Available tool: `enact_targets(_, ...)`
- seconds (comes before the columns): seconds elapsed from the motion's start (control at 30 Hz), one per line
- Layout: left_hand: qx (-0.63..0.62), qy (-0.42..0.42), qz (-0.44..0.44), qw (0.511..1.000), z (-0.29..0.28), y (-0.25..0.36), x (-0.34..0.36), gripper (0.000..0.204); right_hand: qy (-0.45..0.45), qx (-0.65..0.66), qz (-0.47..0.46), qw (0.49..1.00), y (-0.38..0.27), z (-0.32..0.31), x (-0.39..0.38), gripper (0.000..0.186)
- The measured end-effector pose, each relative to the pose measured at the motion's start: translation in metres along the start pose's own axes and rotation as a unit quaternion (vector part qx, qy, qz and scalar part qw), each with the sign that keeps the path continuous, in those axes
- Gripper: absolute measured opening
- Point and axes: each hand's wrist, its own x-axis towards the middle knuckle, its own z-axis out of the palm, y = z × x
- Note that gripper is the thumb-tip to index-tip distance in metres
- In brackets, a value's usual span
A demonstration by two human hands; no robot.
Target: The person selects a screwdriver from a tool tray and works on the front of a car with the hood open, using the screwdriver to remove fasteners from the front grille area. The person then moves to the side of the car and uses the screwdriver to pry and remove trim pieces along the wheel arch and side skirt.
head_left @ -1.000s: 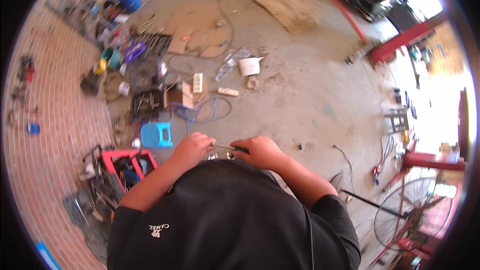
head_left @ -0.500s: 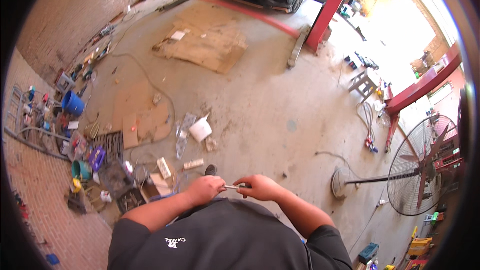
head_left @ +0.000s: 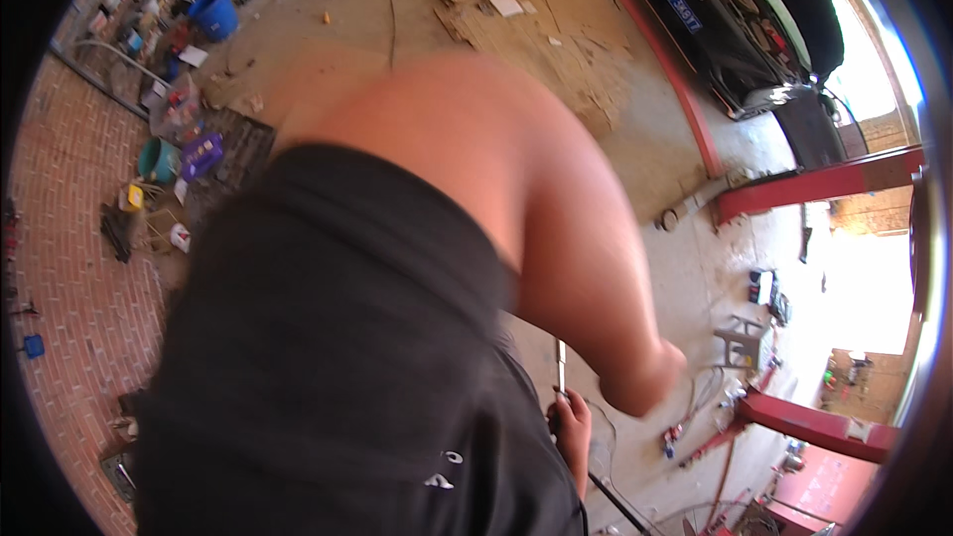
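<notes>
My left arm fills the middle, its elbow raised, and my left hand hangs right of the tool, blurred by motion, so its fingers cannot be made out. Lower down, my right hand grips a slim metal tool with a dark lower end, held upright in the picture beside my dark shirt. The rest of the tool and part of my right forearm are hidden.
A black car with its bonnet up stands beyond red lift posts. Flattened cardboard, a blue bucket, clutter along the brick paving, a grey stool and cables lie around me.
My left hand has come off the tool, the arm swinging up and across to the right. The tool has turned from level to upright in my right hand. The view has shifted.
</notes>
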Motion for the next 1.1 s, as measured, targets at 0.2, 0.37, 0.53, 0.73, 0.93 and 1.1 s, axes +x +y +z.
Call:
enact_targets(0.2, 0.11, -0.06, 0.104, 0.987, 0.024, -0.161, 0.094, 0.023, 0.049, 0.038, 0.022, 0.998, -0.063, -0.072, 0.142, 0.029)
enact_targets(0.37, 0.02, -0.189, 0.066, 0.98, 0.053, -0.342, 0.083, 0.037, 0.095, 0.031, 0.042, 0.994, -0.151, -0.146, 0.283, 0.017)
enact_targets(0.53, -0.247, -0.04, -0.14, 0.958, 0.15, -0.493, 0.0, 0.025, 0.055, 0.088, 0.013, 0.995, -0.307, -0.215, 0.374, 0.032)
enact_targets(0.73, -0.387, 0.182, -0.774, 0.467, 0.421, -0.498, -0.147, 0.034, 0.031, 0.055, 0.05, 0.997, -0.423, -0.279, 0.543, 0.029)
enact_targets(0.93, -0.514, 0.065, -0.757, 0.398, 0.583, -0.599, -0.239, 0.029, 0.065, 0.172, 0.113, 0.977, -0.552, -0.313, 0.705, 0.03)
enact_targets(1.1, -0.391, 0.227, -0.661, 0.599, 0.469, -1.038, -0.197, 0.037, 0.028, 0.333, 0.064, 0.94, -0.66, -0.358, 0.812, 0.033)
